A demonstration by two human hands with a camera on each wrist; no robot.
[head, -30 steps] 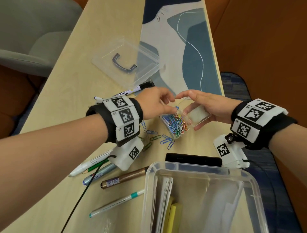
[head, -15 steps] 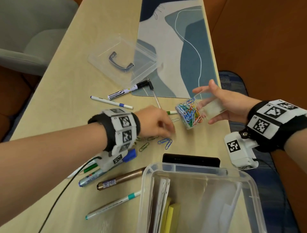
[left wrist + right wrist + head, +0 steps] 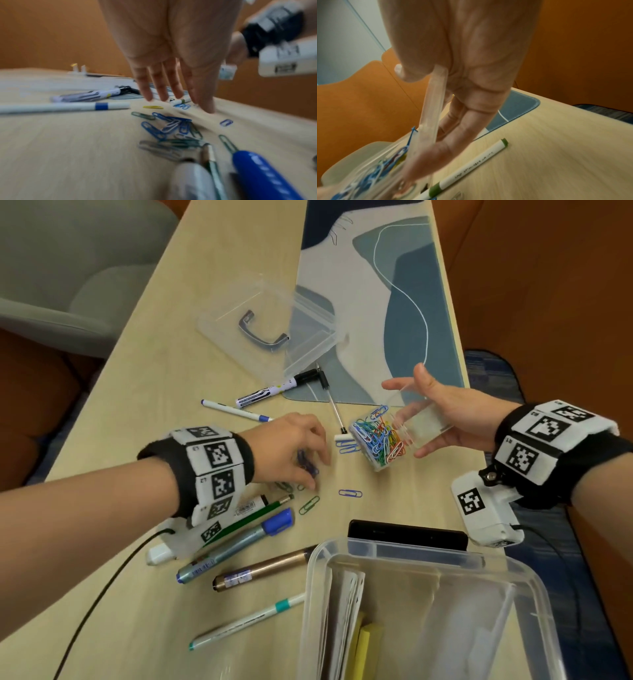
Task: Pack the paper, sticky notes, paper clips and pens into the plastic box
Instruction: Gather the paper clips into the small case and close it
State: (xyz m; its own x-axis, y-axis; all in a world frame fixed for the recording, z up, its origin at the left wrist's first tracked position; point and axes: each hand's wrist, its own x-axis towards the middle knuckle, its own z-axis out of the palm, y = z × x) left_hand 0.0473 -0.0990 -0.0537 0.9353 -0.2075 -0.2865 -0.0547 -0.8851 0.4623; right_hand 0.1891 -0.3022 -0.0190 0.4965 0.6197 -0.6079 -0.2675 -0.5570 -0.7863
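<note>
— The plastic box (image 3: 404, 549) runs off the bottom edge; the paper (image 3: 346, 611) and sticky notes (image 3: 368, 648) inside are cut off too.

— And the left hand (image 3: 287, 446)?

— It hides some clips; whether it pinches any, I can't tell. Both wrist views are smeared, so the small clear case (image 3: 407, 429) barely reads there.
</note>
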